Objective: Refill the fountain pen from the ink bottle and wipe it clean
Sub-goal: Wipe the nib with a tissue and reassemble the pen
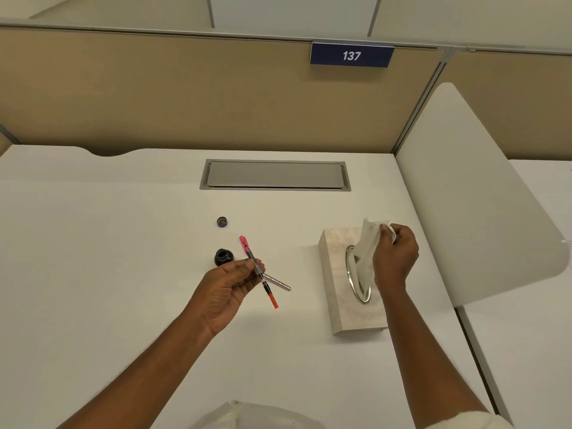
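Nearest my view, at the bottom edge: some pale crumpled material (pixel 247 414), cut off by the frame; I cannot tell what it is. Both forearms reach out over the white counter (pixel 123 243).

Left hand (pixel 229 286): palm turned up, thumb and fingertips pinching a slim fountain pen with a clear body, pink upper end and orange-red lower end (pixel 250 253). I log the pen as held above the counter, tilted, pink end pointing away from me. Just past the fingers, a silver metal pen barrel (pixel 278 282) lies flat on the counter.

Right of that: a pale marbled rectangular tissue box (pixel 356 317) with an oval metal-rimmed slot. Right hand (pixel 396 258): over the box's far end, fingers curled, gripping a white tissue (pixel 366 239) that trails down into the slot.

Just beyond the left hand: a small round black ink bottle (pixel 223 257), upright, mouth uncovered. Farther back, apart from it: a small dark round cap (pixel 222 222) on the counter.

Farther still: a grey metal cable-tray lid (pixel 275 174) set flush in the counter; a white rounded side divider (pixel 464 196); a beige partition wall (pixel 185 97) carrying a blue plate marked 137 (pixel 352 55).
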Action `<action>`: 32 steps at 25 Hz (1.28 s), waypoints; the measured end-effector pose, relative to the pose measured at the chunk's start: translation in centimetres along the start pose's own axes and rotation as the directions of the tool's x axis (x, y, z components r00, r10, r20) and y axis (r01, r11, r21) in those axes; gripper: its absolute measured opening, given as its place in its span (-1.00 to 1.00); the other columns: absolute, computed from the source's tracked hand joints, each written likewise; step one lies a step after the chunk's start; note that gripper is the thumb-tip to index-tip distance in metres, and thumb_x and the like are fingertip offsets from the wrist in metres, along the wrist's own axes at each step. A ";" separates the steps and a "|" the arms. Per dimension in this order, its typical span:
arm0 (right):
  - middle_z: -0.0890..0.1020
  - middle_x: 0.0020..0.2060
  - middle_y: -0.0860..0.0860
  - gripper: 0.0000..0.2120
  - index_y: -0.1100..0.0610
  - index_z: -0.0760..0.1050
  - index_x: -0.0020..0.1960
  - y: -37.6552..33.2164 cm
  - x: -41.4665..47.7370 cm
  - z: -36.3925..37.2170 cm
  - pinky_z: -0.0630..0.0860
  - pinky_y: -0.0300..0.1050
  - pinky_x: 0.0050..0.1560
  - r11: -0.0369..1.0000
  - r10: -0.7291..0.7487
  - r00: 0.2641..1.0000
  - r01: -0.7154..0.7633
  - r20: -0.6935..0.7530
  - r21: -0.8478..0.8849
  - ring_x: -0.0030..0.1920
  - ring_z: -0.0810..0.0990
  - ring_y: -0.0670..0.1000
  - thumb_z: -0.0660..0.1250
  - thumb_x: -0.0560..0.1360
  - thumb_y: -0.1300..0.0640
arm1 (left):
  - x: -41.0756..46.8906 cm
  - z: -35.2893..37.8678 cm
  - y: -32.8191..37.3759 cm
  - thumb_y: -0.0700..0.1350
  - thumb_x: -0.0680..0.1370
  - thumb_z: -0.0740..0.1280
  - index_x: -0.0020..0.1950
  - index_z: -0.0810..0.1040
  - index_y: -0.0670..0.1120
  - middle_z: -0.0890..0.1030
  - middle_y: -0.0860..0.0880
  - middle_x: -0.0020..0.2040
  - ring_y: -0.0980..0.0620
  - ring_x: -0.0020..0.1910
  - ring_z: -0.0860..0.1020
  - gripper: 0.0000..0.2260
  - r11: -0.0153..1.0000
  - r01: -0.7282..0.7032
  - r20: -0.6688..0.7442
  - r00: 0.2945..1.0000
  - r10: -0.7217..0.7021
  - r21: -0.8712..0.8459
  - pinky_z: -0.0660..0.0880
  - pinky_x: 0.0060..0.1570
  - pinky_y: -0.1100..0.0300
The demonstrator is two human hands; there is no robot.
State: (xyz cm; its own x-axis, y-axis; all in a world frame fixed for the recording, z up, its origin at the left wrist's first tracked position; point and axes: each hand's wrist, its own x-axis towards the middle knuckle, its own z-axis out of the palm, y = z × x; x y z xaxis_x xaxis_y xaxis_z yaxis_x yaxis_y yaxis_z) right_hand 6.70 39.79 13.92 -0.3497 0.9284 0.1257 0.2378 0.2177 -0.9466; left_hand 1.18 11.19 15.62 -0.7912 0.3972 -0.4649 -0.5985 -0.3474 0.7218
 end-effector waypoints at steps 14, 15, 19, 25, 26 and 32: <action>0.54 -0.18 0.00 -0.95 0.19 0.43 -0.02 0.4 -0.8 0.4 0.35 -0.32 -0.18 0.997 0.023 0.997 -0.017 0.073 -0.075 -0.17 0.51 0.03 0.25 0.56 0.19 | 1.4 1.4 -1.3 -0.29 0.41 0.33 -0.22 0.68 -0.23 0.70 -0.13 -0.19 -0.04 -0.13 0.67 -0.88 0.999 0.053 0.035 0.998 -0.053 0.001 0.61 -0.14 0.19; 0.53 -0.16 -0.01 -0.92 0.19 0.42 0.00 0.4 -1.0 0.4 0.36 -0.28 -0.16 0.997 0.034 0.996 -0.027 0.082 -0.079 -0.15 0.50 0.02 0.26 0.56 0.17 | 1.8 2.0 -1.5 -0.30 0.43 0.32 -0.21 0.67 -0.25 0.70 -0.15 -0.19 -0.05 -0.12 0.67 -0.87 0.998 0.062 0.036 0.997 -0.062 -0.001 0.61 -0.14 0.20; 0.46 -0.08 0.04 -0.49 0.24 0.27 0.16 1.1 -1.3 0.3 0.33 -0.22 -0.16 0.987 0.071 0.988 -0.050 0.137 -0.151 -0.13 0.46 0.07 0.48 0.41 0.08 | 3.4 5.5 -3.0 -0.33 0.48 0.30 -0.16 0.62 -0.30 0.68 -0.18 -0.20 -0.07 -0.11 0.66 -0.88 0.995 0.098 0.074 0.992 -0.099 0.018 0.61 -0.11 0.18; 0.50 -0.11 0.06 -0.52 0.23 0.43 0.08 3.3 -0.4 -0.4 0.29 -0.24 -0.18 0.914 0.147 0.956 -0.033 0.254 -0.403 -0.13 0.43 0.01 0.55 0.31 0.05 | 5.2 10.3 -6.9 -0.35 0.49 0.29 -0.08 0.58 -0.36 0.63 -0.24 -0.16 -0.10 -0.10 0.61 -0.90 0.983 0.182 0.101 0.979 -0.179 -0.019 0.61 -0.04 0.16; 0.54 -0.12 0.11 -0.59 0.24 0.48 0.05 3.7 -0.4 -0.6 0.27 -0.25 -0.27 0.890 0.151 0.948 -0.006 0.282 -0.456 -0.18 0.43 0.01 0.54 0.32 0.09 | 5.5 10.7 -7.4 -0.35 0.48 0.30 -0.07 0.57 -0.37 0.62 -0.25 -0.14 -0.10 -0.10 0.61 -0.89 0.982 0.186 0.102 0.978 -0.182 -0.027 0.60 -0.02 0.16; 0.48 -0.12 0.15 -0.75 0.24 0.53 -0.02 6.0 -0.7 -1.2 0.23 -0.36 -0.45 0.848 0.220 0.903 0.009 0.368 -0.530 -0.25 0.49 0.05 0.47 0.38 0.16 | 7.7 11.5 -10.0 -0.35 0.47 0.33 -0.07 0.58 -0.37 0.66 -0.19 -0.21 -0.06 -0.14 0.63 -0.90 0.978 0.202 0.064 0.978 -0.198 -0.049 0.60 -0.03 0.18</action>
State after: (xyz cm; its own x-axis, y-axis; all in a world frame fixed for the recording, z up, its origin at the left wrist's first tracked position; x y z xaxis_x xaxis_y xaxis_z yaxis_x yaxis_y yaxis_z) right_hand 9.48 40.83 8.52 -0.5973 0.7755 -0.2046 0.6786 0.3527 -0.6443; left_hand 2.50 27.46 10.76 -0.6470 0.5120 -0.5650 -0.7513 -0.3017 0.5870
